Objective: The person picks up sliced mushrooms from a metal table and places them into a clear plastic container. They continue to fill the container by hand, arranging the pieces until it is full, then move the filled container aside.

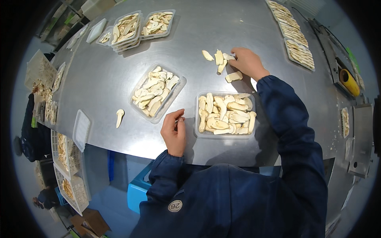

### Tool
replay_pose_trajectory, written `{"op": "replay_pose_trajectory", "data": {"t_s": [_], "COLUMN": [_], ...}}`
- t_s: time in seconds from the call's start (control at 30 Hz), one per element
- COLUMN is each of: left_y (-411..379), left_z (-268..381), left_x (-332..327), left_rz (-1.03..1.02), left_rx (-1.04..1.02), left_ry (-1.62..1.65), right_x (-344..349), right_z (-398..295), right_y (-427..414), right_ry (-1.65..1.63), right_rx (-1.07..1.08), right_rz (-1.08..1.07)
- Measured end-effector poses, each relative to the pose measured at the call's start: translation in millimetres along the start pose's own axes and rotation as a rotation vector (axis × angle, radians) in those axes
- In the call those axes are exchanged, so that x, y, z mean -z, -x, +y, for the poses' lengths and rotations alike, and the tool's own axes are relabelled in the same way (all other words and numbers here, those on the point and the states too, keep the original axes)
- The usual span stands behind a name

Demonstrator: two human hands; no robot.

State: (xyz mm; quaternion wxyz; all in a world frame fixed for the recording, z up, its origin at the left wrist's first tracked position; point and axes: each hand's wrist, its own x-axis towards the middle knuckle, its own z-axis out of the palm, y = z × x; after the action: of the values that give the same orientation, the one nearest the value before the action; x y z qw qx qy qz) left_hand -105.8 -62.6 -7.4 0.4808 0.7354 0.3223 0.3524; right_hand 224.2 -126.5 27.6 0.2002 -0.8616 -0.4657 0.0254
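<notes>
My right hand reaches over the steel table, its thumb and forefinger on a pale mushroom slice. Several loose slices lie about it, among them an upright-grained piece and a blocky piece. Nearest to me is a clear plastic tub filled with sliced mushrooms. My left hand rests loosely curled, with nothing visible in it. It is between that tub and a second, tilted tub, which also holds mushroom slices.
A single slice and a plastic lid lie at the left. Stacked filled tubs stand at the back left, filled trays at the far right. White baskets and a blue stool are below the edge; a co-worker is at the left.
</notes>
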Motion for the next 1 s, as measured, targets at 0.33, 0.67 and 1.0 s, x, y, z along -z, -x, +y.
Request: {"op": "replay_pose_trajectory", "data": {"t_s": [0.33, 0.67, 1.0], "left_y": [-0.6, 1.4, -15.4], "left_z": [1.7, -1.1, 39.1], "left_x": [-2.2, -0.5, -3.4], "left_rz": [-0.017, -0.036, -0.481], "left_rx": [0.021, 0.016, -0.412], "left_ry": [-0.013, 0.002, -0.342], "right_x": [18.8, 65.5, 56.3], "right_z": [43.7, -47.9, -58.0], "right_y": [42.5, 165.7, 177.7], "right_ry": [0.094, -0.421, -0.445], "right_rx": [0.033, -0.018, -0.030], "right_rz": [-0.004, -0.280, -0.138]}}
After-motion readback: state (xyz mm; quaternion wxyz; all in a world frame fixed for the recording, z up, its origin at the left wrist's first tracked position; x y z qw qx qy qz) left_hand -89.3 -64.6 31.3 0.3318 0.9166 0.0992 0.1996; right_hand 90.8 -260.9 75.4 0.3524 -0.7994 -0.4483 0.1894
